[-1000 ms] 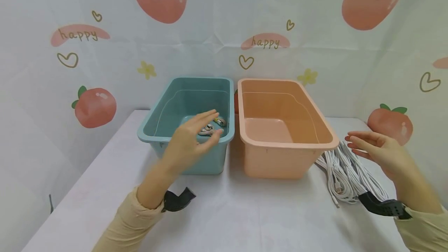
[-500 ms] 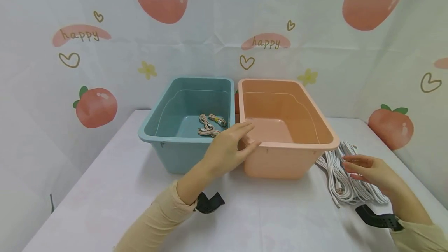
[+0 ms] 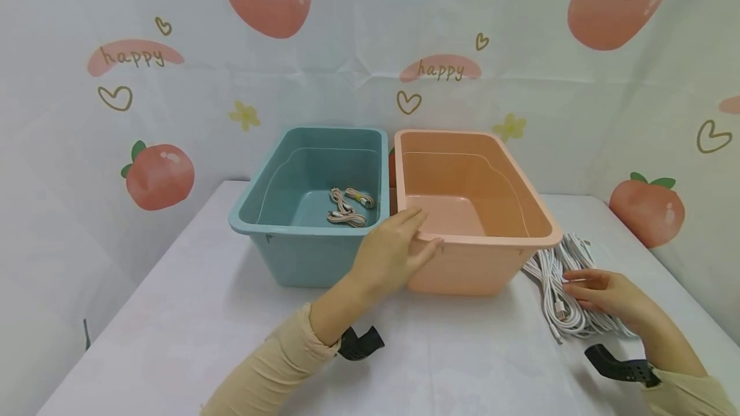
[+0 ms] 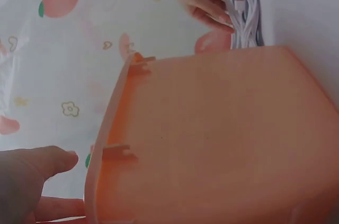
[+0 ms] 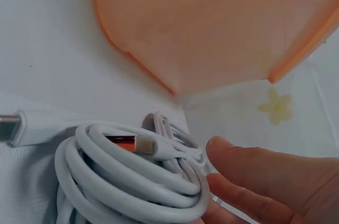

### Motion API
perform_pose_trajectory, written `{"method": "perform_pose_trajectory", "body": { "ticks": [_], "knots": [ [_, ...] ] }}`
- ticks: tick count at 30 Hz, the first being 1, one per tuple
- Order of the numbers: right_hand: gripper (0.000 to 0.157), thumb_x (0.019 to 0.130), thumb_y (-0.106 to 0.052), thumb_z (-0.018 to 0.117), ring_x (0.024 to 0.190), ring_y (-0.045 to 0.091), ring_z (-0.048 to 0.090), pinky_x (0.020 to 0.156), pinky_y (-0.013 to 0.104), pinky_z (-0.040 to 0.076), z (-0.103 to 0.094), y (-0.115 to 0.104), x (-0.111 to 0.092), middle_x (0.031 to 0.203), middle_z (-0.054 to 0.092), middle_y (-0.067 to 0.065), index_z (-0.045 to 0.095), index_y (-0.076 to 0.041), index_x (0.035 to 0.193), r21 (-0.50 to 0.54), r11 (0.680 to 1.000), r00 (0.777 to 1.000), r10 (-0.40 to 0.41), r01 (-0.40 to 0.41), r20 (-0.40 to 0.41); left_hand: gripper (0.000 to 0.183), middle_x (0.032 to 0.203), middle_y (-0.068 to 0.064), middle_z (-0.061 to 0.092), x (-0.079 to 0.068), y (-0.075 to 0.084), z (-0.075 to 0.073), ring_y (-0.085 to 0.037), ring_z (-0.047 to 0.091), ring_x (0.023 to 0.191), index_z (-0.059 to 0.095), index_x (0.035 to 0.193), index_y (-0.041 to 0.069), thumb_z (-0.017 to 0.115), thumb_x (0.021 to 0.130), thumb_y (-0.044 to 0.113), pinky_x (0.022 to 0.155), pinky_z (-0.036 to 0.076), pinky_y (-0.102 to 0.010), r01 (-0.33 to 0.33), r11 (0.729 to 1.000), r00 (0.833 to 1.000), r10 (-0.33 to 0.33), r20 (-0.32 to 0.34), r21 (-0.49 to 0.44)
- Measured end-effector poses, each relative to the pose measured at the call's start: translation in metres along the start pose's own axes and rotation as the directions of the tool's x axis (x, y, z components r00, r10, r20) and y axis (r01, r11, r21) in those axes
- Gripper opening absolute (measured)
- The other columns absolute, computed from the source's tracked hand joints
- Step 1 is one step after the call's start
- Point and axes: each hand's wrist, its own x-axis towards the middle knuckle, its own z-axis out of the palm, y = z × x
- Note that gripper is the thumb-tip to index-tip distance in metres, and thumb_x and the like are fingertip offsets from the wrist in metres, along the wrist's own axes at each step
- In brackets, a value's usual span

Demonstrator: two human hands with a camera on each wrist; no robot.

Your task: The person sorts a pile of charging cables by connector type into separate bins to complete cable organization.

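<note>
My left hand (image 3: 386,252) is at the near left corner of the orange plastic bin (image 3: 480,268), thumb in front of the rim and fingers over the corner. In the left wrist view the thumb stands apart from the rim. My right hand (image 3: 615,300) is beside several coiled white USB cables (image 3: 569,310) on the table, right of that bin. The right wrist view shows the thumb close by a white coil (image 5: 132,176), with some fingertips hidden behind it. Neither hand visibly grips anything. The orange bin's visible floor is bare.
A teal bin (image 3: 315,255) stands left of the orange one, with several bundled beige cables (image 3: 347,216) inside. Both bins stand on a white-covered table (image 3: 173,352). Behind hangs a fruit-printed cloth (image 3: 347,37).
My left hand has moved right from over the teal bin to the orange bin's corner, uncovering the beige cables. My right hand has lowered to the white cables.
</note>
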Motion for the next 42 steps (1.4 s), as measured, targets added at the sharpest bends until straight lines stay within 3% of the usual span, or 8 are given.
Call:
{"method": "perform_pose_trajectory", "body": {
  "ticks": [7,17,33,42],
  "knots": [
    [0.064,0.089,-0.035,0.061,0.091,0.016,0.062,0.076,0.038,0.055,0.001,0.000,0.001,0.113,0.062,0.029,0.043,0.013,0.128,-0.050,0.998,1.000,0.022,-0.023,-0.008,0.040,0.123,-0.010,0.063,0.000,0.001,0.005,-0.023,0.059,0.117,0.063,0.118,0.002,0.060,0.090,0.030,0.093,0.052,-0.034,-0.054,0.996,0.994,0.060,-0.089,0.070],
    [0.060,0.087,-0.034,0.064,0.074,-0.007,0.055,0.066,0.020,0.053,0.002,0.002,-0.001,0.103,0.070,0.016,0.050,0.012,0.123,-0.022,0.999,0.998,0.022,-0.023,-0.066,0.034,0.117,-0.006,0.067,-0.001,-0.003,0.011,-0.019,0.063,0.110,0.067,0.113,0.005,0.063,0.088,0.028,0.086,0.055,-0.031,-0.062,0.996,0.984,0.070,-0.164,0.057],
    [0.050,0.088,-0.029,0.064,0.069,-0.002,0.052,0.060,0.021,0.048,0.005,0.005,-0.002,0.090,0.070,-0.003,0.055,0.010,0.117,0.034,0.999,0.992,0.042,-0.038,-0.119,0.033,0.116,-0.006,0.067,-0.002,-0.005,0.016,-0.018,0.065,0.107,0.067,0.112,0.005,0.063,0.088,0.028,0.082,0.056,-0.030,-0.070,0.996,0.979,0.079,-0.190,0.050],
    [0.046,0.088,-0.029,0.064,0.070,-0.003,0.055,0.062,0.020,0.051,0.001,0.006,-0.001,0.086,0.068,-0.011,0.058,0.008,0.114,0.079,0.997,0.991,0.027,-0.017,-0.131,0.032,0.115,-0.007,0.068,-0.003,-0.007,0.017,-0.019,0.066,0.106,0.068,0.111,0.004,0.063,0.088,0.027,0.081,0.056,-0.031,-0.074,0.996,0.977,0.082,-0.197,0.050]
  ]
}}
